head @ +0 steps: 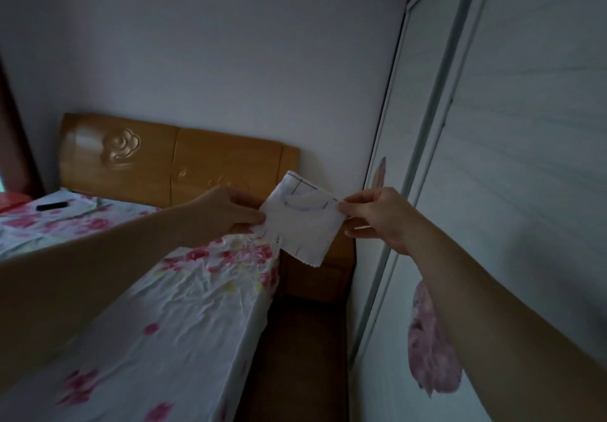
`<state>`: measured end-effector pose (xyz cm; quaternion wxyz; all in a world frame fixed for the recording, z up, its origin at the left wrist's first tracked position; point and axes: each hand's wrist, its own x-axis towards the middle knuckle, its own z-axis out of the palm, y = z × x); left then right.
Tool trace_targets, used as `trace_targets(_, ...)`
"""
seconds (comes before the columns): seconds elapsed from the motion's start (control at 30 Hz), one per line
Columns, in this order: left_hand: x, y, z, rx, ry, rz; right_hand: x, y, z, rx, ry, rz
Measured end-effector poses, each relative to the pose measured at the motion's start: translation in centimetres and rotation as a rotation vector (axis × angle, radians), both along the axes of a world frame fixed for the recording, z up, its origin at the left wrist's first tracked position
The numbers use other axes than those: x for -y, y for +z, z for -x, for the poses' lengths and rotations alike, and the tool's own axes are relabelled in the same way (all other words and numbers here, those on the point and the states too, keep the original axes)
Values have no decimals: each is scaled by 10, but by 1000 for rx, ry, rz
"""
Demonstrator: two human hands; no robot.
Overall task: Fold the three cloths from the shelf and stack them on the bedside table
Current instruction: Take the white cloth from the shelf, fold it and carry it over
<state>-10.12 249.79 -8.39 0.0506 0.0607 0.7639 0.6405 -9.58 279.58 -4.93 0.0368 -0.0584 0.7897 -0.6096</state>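
Note:
A small white cloth (302, 221) with thin blue lines hangs in the air between my hands, above the gap beside the bed. My left hand (226, 213) pinches its left edge and my right hand (377, 214) pinches its right top corner. The cloth looks partly folded, its lower corner hanging down. Below and behind it stands the brown wooden bedside table (315, 277), partly hidden by the cloth and in shadow. No other cloth shows.
The bed (164, 306) with a white, pink-flowered sheet fills the left. A wooden headboard (170, 162) stands against the wall. A dark small object (52, 206) lies on the bed. Sliding wardrobe doors (492, 191) line the right. A narrow brown floor strip (295, 356) runs between.

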Motion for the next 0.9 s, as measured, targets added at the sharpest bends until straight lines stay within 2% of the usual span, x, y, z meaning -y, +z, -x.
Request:
trace_targets(0.3,-6,-24,194,-8,-94,-18,-5,-24,185,-7,-46,-44)
trace_targets(0.53,-15,2,377,-10,-126,-16,-11,-9,339,-35,-146,-29)
trace_targets(0.9,-64,-13,591,31,-147,11,-54,-32,547,-29,-225,27)
